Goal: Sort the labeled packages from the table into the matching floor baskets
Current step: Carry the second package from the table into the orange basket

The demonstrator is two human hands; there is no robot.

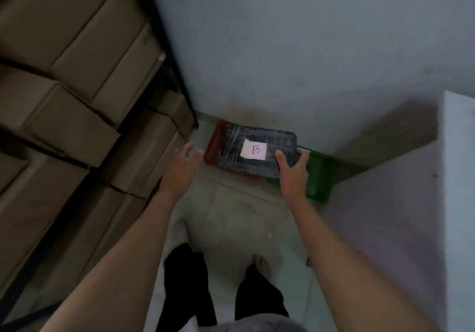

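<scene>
A flat dark package [246,151] wrapped in clear tape carries a white label with a red letter B. My right hand [293,172] grips its right end, thumb on top, holding it above the floor. Under its left part shows a red floor basket [213,144]. A green floor basket [318,177] sits under and behind my right hand. My left hand [183,162] hovers just left of the package with fingers spread, touching nothing.
Stacked cardboard boxes [64,100] on a dark shelf frame fill the left side. A grey wall [308,48] stands behind the baskets. A white table corner [460,177] juts in at the right. My legs and bare foot stand on the pale floor [244,223].
</scene>
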